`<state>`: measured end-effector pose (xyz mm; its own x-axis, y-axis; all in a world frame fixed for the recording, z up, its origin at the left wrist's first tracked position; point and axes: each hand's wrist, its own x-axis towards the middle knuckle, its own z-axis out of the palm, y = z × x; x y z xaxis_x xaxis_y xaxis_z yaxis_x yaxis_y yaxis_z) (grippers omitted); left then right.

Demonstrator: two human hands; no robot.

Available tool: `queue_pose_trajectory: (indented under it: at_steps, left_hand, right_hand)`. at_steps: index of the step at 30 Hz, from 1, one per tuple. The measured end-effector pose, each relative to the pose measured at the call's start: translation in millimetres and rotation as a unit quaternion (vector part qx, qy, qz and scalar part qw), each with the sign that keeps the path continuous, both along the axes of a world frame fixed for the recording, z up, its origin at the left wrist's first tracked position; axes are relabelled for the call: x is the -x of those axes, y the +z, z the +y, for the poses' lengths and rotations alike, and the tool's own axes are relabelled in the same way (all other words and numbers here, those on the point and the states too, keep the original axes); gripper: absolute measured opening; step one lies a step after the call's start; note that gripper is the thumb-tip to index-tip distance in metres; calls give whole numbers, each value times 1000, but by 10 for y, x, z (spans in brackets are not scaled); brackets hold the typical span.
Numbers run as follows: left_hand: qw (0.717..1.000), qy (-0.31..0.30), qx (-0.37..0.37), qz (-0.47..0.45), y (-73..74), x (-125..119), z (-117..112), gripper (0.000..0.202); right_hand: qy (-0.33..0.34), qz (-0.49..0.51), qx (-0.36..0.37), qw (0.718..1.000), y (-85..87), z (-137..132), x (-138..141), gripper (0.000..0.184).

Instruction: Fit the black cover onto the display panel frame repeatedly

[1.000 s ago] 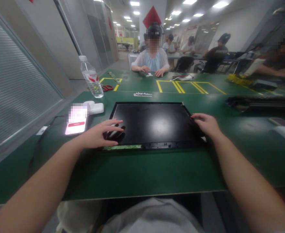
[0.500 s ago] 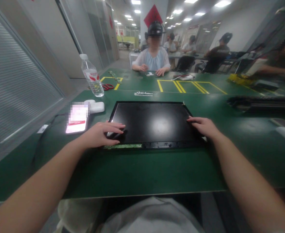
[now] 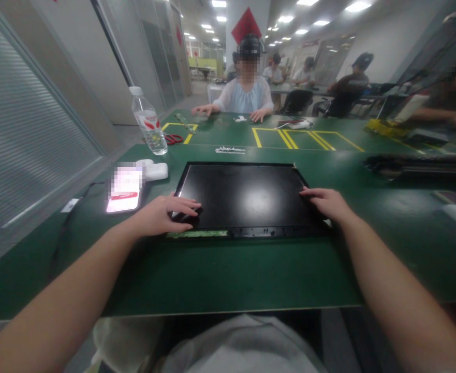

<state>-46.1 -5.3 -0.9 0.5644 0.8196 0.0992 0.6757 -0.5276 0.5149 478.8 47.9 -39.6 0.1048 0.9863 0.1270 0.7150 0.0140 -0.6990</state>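
A black flat display panel [image 3: 235, 199] lies face up on the green table, with a green circuit strip [image 3: 199, 234] along the left part of its near edge. My left hand [image 3: 169, 213] rests over the panel's left side, fingers apart and stretched onto the screen. On the opposite side, my right hand [image 3: 328, 203] lies along the right edge, its fingers extended and touching the frame. The underside of that hand is hidden.
Left of the panel are a lit phone [image 3: 124, 189], a white case [image 3: 156, 171] and an upright water bottle [image 3: 149, 122]. Red-handled scissors [image 3: 173, 139] and white scraps [image 3: 230, 150] lie beyond. A co-worker [image 3: 247, 93] sits opposite. A long black part [image 3: 417, 168] is at right.
My hands and the panel hold the same position. The co-worker opposite has moved one hand outward, toward the left of the view.
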Motion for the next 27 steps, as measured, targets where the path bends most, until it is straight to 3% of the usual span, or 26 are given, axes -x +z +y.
queue_pose_trajectory:
  at_steps: [7, 12, 16, 22, 27]
  left_hand:
    - [998, 18, -39, 40, -22, -86, -9, 50]
    - [987, 124, -94, 50, -103, -97, 36, 68]
    - [976, 178, -98, 77, -154, -45, 90, 69]
    - [973, 185, -89, 102, -215, -46, 130, 62]
    - [979, 169, -68, 96, -232, -57, 148, 65]
  right_hand:
    - [10, -11, -20, 1000, 9, 4, 30, 43]
    - [33, -19, -6, 999, 15, 10, 28, 52]
    - [35, -14, 6, 999, 10, 8, 23, 54]
    - [30, 0, 13, 999, -19, 13, 3, 58]
    - [29, 8, 6, 1000, -39, 29, -15, 45]
